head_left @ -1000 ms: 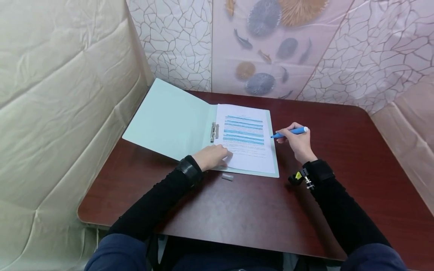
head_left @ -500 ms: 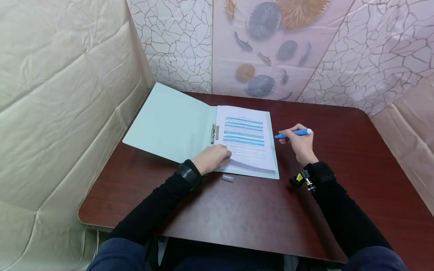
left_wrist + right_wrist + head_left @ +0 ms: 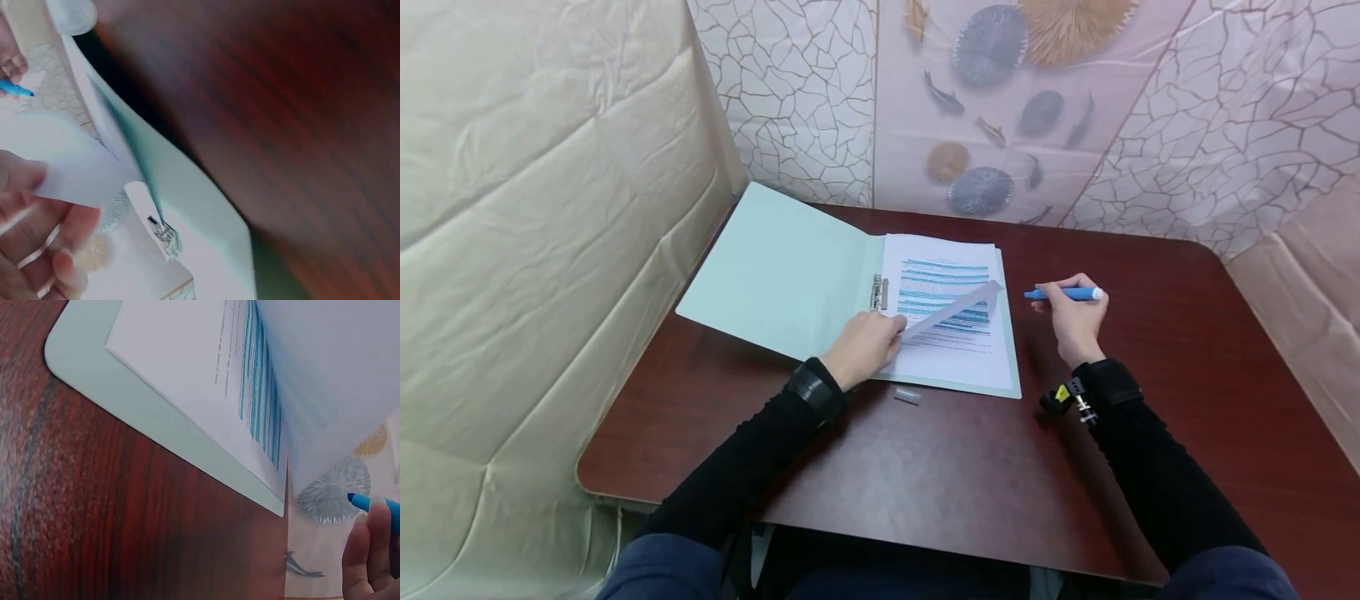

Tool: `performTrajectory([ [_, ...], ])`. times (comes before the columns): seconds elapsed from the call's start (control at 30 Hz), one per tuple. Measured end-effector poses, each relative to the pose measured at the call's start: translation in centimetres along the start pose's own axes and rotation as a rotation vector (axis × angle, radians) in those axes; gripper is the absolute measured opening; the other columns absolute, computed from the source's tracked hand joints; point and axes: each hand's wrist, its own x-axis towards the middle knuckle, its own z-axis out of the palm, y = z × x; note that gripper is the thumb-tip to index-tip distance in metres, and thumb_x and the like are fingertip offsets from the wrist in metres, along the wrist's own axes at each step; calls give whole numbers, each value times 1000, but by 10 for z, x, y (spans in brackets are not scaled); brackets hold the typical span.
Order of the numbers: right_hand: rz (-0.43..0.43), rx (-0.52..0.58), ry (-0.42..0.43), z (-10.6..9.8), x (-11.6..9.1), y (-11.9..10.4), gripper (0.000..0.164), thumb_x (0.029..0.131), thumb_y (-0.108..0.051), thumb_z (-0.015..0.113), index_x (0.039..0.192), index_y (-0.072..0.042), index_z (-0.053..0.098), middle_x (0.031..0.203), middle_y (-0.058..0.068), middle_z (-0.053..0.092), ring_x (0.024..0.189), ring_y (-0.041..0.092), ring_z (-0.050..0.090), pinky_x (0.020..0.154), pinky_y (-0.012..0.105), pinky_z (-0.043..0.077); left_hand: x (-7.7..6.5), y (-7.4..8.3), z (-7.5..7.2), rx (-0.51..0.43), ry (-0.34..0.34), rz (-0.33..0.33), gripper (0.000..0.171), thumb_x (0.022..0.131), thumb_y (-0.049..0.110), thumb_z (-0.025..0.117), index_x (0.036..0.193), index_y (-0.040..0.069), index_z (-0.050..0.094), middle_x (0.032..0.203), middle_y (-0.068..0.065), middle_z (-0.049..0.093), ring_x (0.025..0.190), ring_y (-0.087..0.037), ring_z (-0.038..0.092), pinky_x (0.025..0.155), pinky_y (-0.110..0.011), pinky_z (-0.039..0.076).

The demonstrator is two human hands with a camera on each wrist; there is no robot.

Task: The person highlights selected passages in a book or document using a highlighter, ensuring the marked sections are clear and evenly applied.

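- Two hands are busy over the worktop (image 3: 962,475), and we see that each one holds something.
- Our left hand (image 3: 863,346) is by the near left part of the papers. Its grip is narrow, with a lifted page (image 3: 951,312) pinched in it.
- Our right hand (image 3: 1075,327) is up in the air, just to the right of the folder (image 3: 782,271). Its grip is narrow too, and it holds a blue marker (image 3: 1081,293).
- We think the step in hand is turning the page. To us, the next move calls for bringing the page over gently, so it does not crease, with the marker kept off the paper.
- The marker's dark tip points left, at the papers, and its pale end points right. Its long side runs from side to side, almost level, and it touches no paper.
- The lifted page's edge slants from our left hand up to the far right.
- Under it we see a sheet (image 3: 955,367) with blue stripes. It lies on the right half of the folder, beside the metal clip (image 3: 880,293).
- One small see-through cap (image 3: 907,396) lies on the worktop, just in front of the folder. We guess it fits the marker.
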Motion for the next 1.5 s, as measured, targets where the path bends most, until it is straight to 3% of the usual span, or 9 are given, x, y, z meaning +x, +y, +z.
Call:
performTrajectory([
  [0.27, -30, 37, -42, -6, 11, 19, 21, 76, -20, 71, 80, -4, 58, 84, 7, 70, 63, 17, 65, 64, 25, 52, -4, -1, -6, -101, 156, -236, 24, 81, 20, 55, 61, 12, 65, 59, 1, 58, 51, -11, 45, 40, -21, 32],
  [0.37, -30, 99, -80, -10, 16, 29, 16, 76, -15, 71, 80, -5, 59, 84, 8, 70, 61, 18, 65, 62, 24, 52, -7, -3, -8, -85, 168, -316, 31, 80, 19, 53, 49, 15, 57, 53, 2, 51, 47, -11, 43, 37, -22, 31],
  [0.67, -6, -19, -18, 4, 0, 3, 31, 76, -22, 71, 81, 3, 54, 84, 11, 68, 62, 21, 64, 65, 27, 52, -20, -6, -15, -18, 148, -450, 33, 76, 11, 52, 44, 12, 42, 47, 4, 30, 42, -11, 29, 33, -24, 21],
  [0.83, -71, -34, -38, -5, 21, 38, 29, 76, -28, 71, 81, -3, 57, 86, 8, 69, 63, 19, 65, 64, 25, 52, -25, -4, -15, 49, 117, -449, 28, 75, 10, 55, 49, 11, 45, 47, 2, 34, 42, -13, 33, 33, -25, 22],
  [1.07, -89, -38, -26, -13, 41, 78, 35, 74, -33, 72, 86, -3, 58, 90, 11, 69, 66, 22, 65, 66, 26, 52, -30, -1, -14, 121, -31, -468, 24, 77, 13, 57, 54, 10, 51, 49, -1, 43, 42, -14, 39, 34, -26, 26],
  [1.17, -98, -57, -31, -13, 39, 78, 34, 74, -34, 72, 85, -4, 59, 88, 9, 69, 65, 21, 65, 65, 26, 53, -30, -2, -12, 111, -81, -482, 22, 77, 14, 56, 56, 10, 54, 51, -2, 47, 44, -16, 43, 35, -28, 30],
  [1.33, -50, -64, -56, 0, 14, 36, 28, 77, -27, 70, 81, -3, 57, 83, 8, 69, 62, 19, 64, 64, 26, 52, -29, 0, -11, 95, -130, -487, 28, 79, 14, 55, 51, 12, 51, 48, 0, 43, 44, -15, 42, 37, -29, 29],
  [1.4, -13, 8, -91, 2, 10, 26, 21, 77, -20, 71, 80, -3, 58, 83, 8, 69, 61, 19, 64, 63, 25, 52, -27, 4, -14, 75, -101, -432, 32, 80, 14, 54, 49, 13, 48, 46, 3, 37, 43, -14, 38, 37, -27, 27],
  [1.5, -24, -29, -93, 7, 5, 20, 24, 77, -23, 71, 78, -5, 57, 83, 7, 69, 60, 17, 64, 62, 25, 52, -21, 9, -18, 32, -22, -275, 31, 80, 14, 55, 50, 13, 48, 47, 3, 36, 44, -12, 37, 38, -25, 27],
])
